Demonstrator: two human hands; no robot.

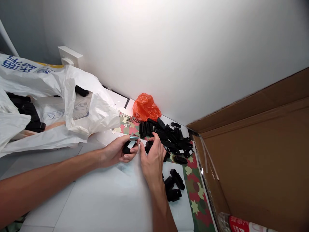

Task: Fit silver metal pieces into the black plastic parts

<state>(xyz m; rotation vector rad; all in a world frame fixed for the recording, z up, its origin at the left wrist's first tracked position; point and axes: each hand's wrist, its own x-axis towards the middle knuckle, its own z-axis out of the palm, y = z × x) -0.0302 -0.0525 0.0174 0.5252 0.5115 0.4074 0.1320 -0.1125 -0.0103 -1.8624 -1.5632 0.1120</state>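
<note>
Near the middle of the head view, my left hand [123,149] is closed around a small black plastic piece with a white label [131,144]. A silvery tapered metal piece [134,137] lies along the top of the same grip, pointing right. My right hand [153,158] is just to the right, its thumb close to the metal tip and its fingers bent but apart from the thumb. A black part [148,146] shows in the gap between thumb and fingers; whether the hand touches it is unclear. Behind lies a pile of black plastic parts [169,137].
Several more black parts [174,185] lie right of my right forearm. An orange plastic bag [146,108] rests against the wall. White plastic bags [103,112] with black parts are at left. A cardboard box [260,154] and a red-labelled bottle [241,224] stand at right.
</note>
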